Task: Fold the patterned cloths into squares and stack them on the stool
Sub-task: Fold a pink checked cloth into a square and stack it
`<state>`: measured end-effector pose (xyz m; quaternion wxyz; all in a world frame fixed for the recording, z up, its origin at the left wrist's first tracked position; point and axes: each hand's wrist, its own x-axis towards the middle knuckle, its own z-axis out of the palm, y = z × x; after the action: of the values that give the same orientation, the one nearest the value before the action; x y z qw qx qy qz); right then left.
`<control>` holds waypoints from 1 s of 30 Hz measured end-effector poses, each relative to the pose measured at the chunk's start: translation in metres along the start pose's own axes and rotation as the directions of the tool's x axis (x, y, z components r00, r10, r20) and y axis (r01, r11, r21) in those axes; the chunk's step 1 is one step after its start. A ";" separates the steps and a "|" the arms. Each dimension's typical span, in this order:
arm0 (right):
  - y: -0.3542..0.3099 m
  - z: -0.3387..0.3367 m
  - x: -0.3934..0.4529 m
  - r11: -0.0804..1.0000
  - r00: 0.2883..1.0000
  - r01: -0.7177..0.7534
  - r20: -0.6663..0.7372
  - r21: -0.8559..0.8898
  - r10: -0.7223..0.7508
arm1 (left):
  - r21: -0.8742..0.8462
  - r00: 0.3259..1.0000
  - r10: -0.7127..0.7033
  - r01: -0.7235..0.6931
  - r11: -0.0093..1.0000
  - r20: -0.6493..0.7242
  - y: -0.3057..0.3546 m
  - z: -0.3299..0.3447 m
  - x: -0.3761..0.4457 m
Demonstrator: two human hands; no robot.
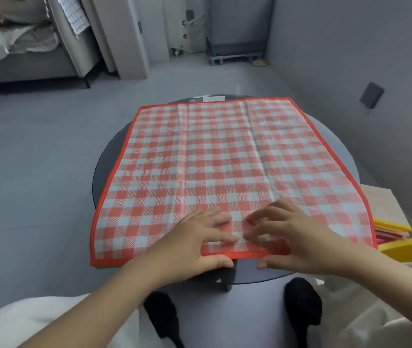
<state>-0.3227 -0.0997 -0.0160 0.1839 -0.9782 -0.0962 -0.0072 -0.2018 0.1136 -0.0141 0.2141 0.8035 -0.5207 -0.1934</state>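
A red-and-white checked cloth [225, 159] with a red hem lies spread flat over a round dark table [104, 167]. Both hands sit side by side at the middle of the cloth's near edge. My left hand [197, 239] lies on the cloth with fingers spread and its thumb below the hem. My right hand [292, 237] has its fingers bent, fingertips on the cloth and thumb below the hem. A sliver of another cloth [104, 267] shows under the near left corner. A stool [380, 204] stands at the right, part hidden by the cloth.
Folded yellow and pink cloths [390, 229] are stacked at the right beside the table, with a yellow edge [410, 247] in front of them. A bed [24, 51] stands far left. My two dark-socked feet [164, 320] are on the grey floor under the table.
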 end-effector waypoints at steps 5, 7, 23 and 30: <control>-0.006 0.000 -0.002 0.992 0.997 -0.063 -0.036 0.110 0.067 | -0.031 1.000 -0.012 0.012 0.999 -0.005 0.004 -0.004 -0.001; -0.009 -0.003 -0.001 0.981 0.990 -0.129 -0.038 0.142 0.136 | -0.053 0.999 -0.049 0.048 0.997 -0.019 0.006 -0.006 -0.002; -0.043 -0.051 0.027 0.868 0.808 -0.495 -0.382 -0.026 0.450 | 0.119 0.872 -0.260 0.336 0.934 -0.415 0.039 -0.065 0.006; -0.054 -0.091 0.028 0.892 0.887 -0.449 -0.146 -0.050 0.438 | 0.211 0.940 -0.250 0.300 0.930 -0.233 0.054 -0.099 -0.002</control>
<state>-0.3037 -0.0778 0.0899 0.1463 -0.9784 0.1425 -0.0333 -0.1904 0.1096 0.0983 0.1365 0.9043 -0.3978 -0.0735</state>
